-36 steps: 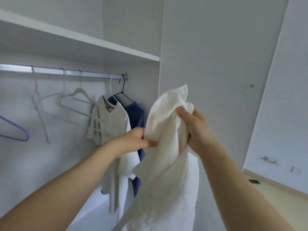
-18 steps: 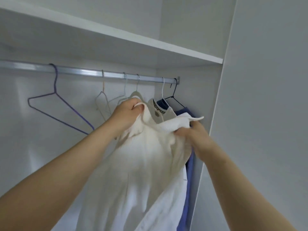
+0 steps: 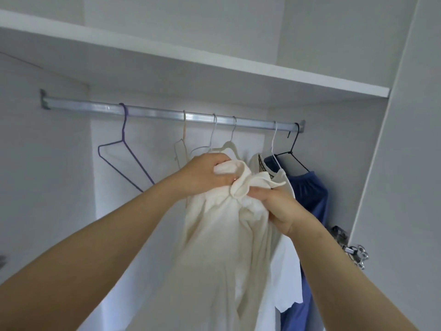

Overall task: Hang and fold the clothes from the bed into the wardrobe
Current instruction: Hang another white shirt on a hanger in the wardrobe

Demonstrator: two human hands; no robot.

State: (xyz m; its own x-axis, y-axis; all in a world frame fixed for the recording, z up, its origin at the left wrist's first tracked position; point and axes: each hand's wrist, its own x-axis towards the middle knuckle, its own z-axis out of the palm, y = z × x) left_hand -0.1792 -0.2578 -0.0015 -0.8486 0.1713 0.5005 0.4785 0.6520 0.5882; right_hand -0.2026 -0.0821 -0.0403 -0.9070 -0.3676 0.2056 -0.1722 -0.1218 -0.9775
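Observation:
A cream garment [image 3: 222,237] hangs from both my hands in front of the open wardrobe. My left hand [image 3: 205,174] grips its bunched top edge just below a white hanger [image 3: 230,148] on the metal rail [image 3: 167,114]. My right hand [image 3: 276,206] pinches the fabric a little lower and to the right. Behind the cream garment hang a white top [image 3: 286,278] and a blue garment [image 3: 310,194], each on its own hanger at the rail's right end.
A purple wire hanger [image 3: 124,149] and several pale bare hangers [image 3: 183,149] hang on the rail to the left. A white shelf [image 3: 191,58] runs above the rail. The wardrobe side panel [image 3: 393,187] with a metal hinge [image 3: 353,249] stands at the right.
My view has swung left and further into the wardrobe. Both hands have drawn closer together on the garment's top, bunching it just below the white hanger.

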